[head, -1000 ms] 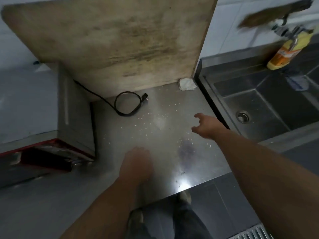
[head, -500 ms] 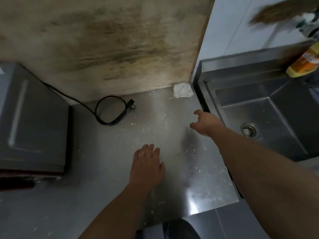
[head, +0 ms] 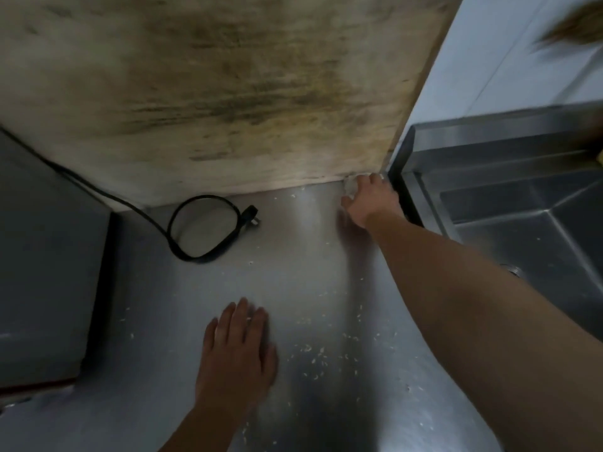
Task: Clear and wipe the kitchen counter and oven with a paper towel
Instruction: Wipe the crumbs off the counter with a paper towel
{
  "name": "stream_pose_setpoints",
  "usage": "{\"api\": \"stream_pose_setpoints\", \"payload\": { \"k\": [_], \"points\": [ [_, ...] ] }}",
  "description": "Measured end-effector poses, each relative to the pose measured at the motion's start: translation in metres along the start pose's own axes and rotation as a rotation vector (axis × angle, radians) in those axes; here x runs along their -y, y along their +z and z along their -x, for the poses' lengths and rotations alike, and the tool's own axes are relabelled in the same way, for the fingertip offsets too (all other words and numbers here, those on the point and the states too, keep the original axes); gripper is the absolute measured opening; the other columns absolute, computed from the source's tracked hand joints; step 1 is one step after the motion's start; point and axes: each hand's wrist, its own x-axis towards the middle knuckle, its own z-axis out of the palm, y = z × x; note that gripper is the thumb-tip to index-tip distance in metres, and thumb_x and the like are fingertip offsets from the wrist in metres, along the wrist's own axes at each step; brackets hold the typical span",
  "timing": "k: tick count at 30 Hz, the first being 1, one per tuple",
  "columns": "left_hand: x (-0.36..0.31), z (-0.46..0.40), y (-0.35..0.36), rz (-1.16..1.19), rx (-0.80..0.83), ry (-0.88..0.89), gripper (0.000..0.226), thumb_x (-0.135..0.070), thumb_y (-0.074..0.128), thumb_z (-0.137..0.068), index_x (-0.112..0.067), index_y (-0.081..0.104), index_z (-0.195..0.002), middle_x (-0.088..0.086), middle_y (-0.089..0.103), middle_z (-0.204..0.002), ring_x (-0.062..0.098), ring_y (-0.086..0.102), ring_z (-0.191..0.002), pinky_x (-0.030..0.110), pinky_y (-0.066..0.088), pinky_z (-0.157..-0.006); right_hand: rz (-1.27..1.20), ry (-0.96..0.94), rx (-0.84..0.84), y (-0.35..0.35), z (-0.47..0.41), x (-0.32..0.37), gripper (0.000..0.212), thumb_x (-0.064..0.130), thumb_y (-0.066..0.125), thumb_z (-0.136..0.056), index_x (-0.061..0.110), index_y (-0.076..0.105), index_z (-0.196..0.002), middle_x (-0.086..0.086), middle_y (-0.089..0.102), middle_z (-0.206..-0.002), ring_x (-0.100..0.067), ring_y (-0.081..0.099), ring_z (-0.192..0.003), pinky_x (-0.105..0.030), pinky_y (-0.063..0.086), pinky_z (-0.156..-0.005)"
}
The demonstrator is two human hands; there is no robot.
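We find the crumpled paper towel (head: 349, 190) at the back of the steel counter (head: 293, 256), in the corner where the stained wooden board (head: 228, 93) meets the sink (head: 522, 207); our right hand (head: 370, 203) lies over it with fingers curled, so only a white edge shows, and we cannot tell whether the grip has closed; our left hand (head: 236, 349) rests flat on the counter nearer us, fingers straight and together, holding nothing; pale crumbs (head: 316, 353) are scattered just beside it; a looped black power cord (head: 202, 230) lies at the foot of the board; the dark oven (head: 49, 272) stands at the left.
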Motion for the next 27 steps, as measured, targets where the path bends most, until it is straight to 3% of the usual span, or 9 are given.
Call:
{"api": "stream_pose_setpoints", "payload": {
  "k": [6, 11, 17, 23, 27],
  "points": [
    [0.021, -0.002, 0.015, 0.025, 0.000, -0.074, 0.063, -0.049, 0.039, -0.090, -0.013, 0.055, -0.140, 0.018, 0.047, -0.148, 0.039, 0.043, -0.136, 0.059, 0.037, -0.109, 0.010, 0.072, -0.034, 0.025, -0.010, 0.015, 0.055, 0.045, 0.045, -0.090, 0.017, 0.042, -0.137, -0.016, 0.044, -0.139, -0.039, 0.040, -0.126, -0.050, 0.036, -0.102],
    [0.052, 0.013, 0.033, 0.024, -0.018, -0.175, 0.073, -0.058, 0.019, -0.096, -0.013, 0.058, -0.138, 0.018, 0.048, -0.147, 0.041, 0.042, -0.136, 0.060, 0.030, -0.109, -0.026, 0.182, -0.098, 0.036, -0.011, 0.035, 0.048, 0.041, 0.039, -0.092, 0.013, 0.046, -0.130, -0.018, 0.047, -0.135, -0.040, 0.042, -0.122, -0.048, 0.035, -0.099],
    [0.091, 0.015, 0.035, 0.024, -0.096, -0.230, 0.071, -0.063, 0.025, -0.095, -0.018, 0.048, -0.144, 0.017, 0.044, -0.149, 0.041, 0.037, -0.139, 0.061, 0.027, -0.110, -0.151, 0.293, -0.142, 0.039, -0.012, 0.078, 0.050, 0.034, 0.040, -0.092, 0.005, 0.045, -0.132, -0.019, 0.046, -0.137, -0.039, 0.039, -0.125, -0.045, 0.033, -0.103],
    [0.109, 0.020, 0.031, 0.010, 0.012, -0.317, 0.071, -0.060, 0.023, -0.095, -0.017, 0.045, -0.148, 0.020, 0.042, -0.151, 0.041, 0.031, -0.141, 0.063, 0.030, -0.111, -0.070, 0.048, -0.143, 0.052, 0.006, 0.114, 0.045, 0.026, 0.041, -0.091, 0.010, 0.051, -0.132, -0.018, 0.050, -0.136, -0.039, 0.043, -0.125, -0.044, 0.034, -0.106],
    [0.123, 0.034, 0.036, 0.018, 0.082, -0.331, 0.074, -0.063, 0.009, -0.096, -0.025, 0.015, -0.158, 0.013, 0.014, -0.165, 0.035, 0.006, -0.151, 0.058, 0.014, -0.119, -0.046, -0.205, -0.103, 0.065, 0.025, 0.134, 0.041, 0.027, 0.049, -0.092, 0.017, 0.055, -0.132, -0.016, 0.053, -0.136, -0.040, 0.046, -0.122, -0.044, 0.040, -0.100]
  ]
}}
